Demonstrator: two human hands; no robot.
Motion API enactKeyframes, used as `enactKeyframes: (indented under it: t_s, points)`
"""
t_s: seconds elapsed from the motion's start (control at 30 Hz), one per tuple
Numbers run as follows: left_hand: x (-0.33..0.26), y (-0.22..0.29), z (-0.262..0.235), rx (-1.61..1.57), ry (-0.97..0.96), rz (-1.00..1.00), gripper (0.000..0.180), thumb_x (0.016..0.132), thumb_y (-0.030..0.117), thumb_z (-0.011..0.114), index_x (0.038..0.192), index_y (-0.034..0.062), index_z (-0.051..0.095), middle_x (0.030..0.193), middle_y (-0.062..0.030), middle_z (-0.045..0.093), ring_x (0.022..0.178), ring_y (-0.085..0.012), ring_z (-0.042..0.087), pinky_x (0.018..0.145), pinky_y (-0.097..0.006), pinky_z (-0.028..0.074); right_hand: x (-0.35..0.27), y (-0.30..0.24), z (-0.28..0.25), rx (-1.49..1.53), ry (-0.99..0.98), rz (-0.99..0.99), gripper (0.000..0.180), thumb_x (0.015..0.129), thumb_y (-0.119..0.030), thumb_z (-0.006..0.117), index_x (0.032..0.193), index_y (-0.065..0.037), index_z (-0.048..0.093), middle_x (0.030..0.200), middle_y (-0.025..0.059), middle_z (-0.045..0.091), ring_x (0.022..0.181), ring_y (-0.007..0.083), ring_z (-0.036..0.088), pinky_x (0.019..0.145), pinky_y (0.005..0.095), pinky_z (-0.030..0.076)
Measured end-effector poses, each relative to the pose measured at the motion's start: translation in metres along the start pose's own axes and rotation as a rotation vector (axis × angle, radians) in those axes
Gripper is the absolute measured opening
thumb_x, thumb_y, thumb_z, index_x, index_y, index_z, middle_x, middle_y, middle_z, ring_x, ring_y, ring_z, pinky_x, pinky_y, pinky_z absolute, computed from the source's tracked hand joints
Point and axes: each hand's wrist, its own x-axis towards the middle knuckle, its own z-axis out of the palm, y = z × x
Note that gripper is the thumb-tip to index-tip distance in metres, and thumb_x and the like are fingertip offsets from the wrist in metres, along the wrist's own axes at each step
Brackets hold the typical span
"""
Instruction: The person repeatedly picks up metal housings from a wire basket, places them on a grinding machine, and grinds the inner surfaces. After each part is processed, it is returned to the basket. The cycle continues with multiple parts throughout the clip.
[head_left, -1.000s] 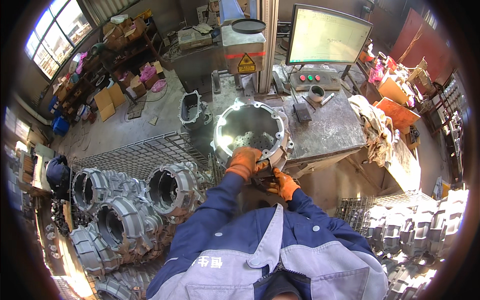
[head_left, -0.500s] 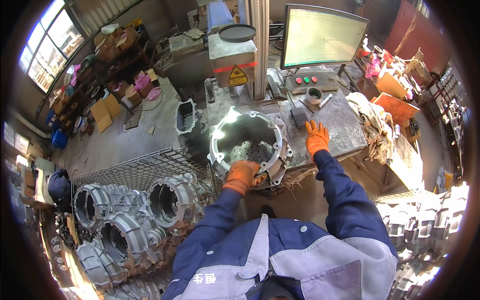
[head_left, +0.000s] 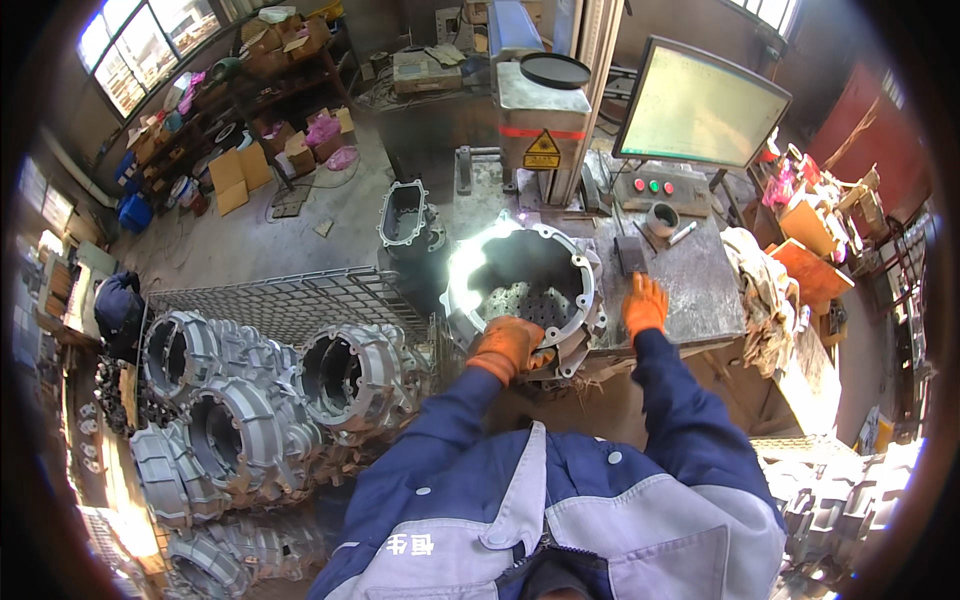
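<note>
A large round grey cast-metal housing [head_left: 590,283] stands on the workbench, its open ring facing up and strong glare on the left of its rim. My left hand [head_left: 510,347], in an orange glove, is closed on the near edge of that ring. Right of the housing, my right hand [head_left: 645,305], also gloved in orange, lies palm down at the bench's near part with fingers stretched out and nothing visible in them. Just beyond its fingertips is a small dark block [head_left: 631,255]. Above the housing hangs a box-shaped laser head [head_left: 542,120] with a yellow warning label.
A monitor [head_left: 705,100] stands behind a button panel [head_left: 660,190]. A short grey cylinder [head_left: 662,218] and a marker-like stick [head_left: 683,233] lie nearby. Rags [head_left: 765,300] hang at the bench's right. More castings [head_left: 225,430] are piled at left by a wire-mesh cage [head_left: 300,305].
The view has shifted, so the bench sits further right and lower. My right hand's fingers have drawn closer together. My left hand keeps its hold on the housing.
</note>
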Motion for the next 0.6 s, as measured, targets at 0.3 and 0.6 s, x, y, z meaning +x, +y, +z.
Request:
enactKeyframes:
  t_s: [0.3, 0.6]
  points:
    - [-0.003, 0.004, -0.003, -0.033, -0.058, -0.067, 0.040, 0.079, 0.051, 0.070, 0.098, 0.0163, 0.075, 0.098, -0.0152, 0.073, 0.096, -0.0356, 0.069, 0.085, -0.042, 0.055, -0.197, -0.043, -0.003, 0.423, -0.004, 0.182, 0.021, 0.088, -0.030, 0.063, 0.090, -0.011, 0.072, 0.073, 0.0174, 0.067, 0.073, 0.0399, 0.066, 0.071, 0.0504, 0.051]
    - [-0.011, 0.006, -0.004, -0.001, 0.071, -0.025, 0.048, 0.078, 0.058, 0.068, 0.095, 0.0142, 0.076, 0.093, -0.0150, 0.073, 0.093, -0.0355, 0.069, 0.084, -0.042, 0.055, -0.130, -0.087, -0.120, 0.568, 0.396, -0.331, 0.032, 0.089, -0.024, 0.062, 0.115, -0.006, 0.066, 0.105, 0.0148, 0.070, 0.100, 0.0353, 0.065, 0.089, 0.0466, 0.048]
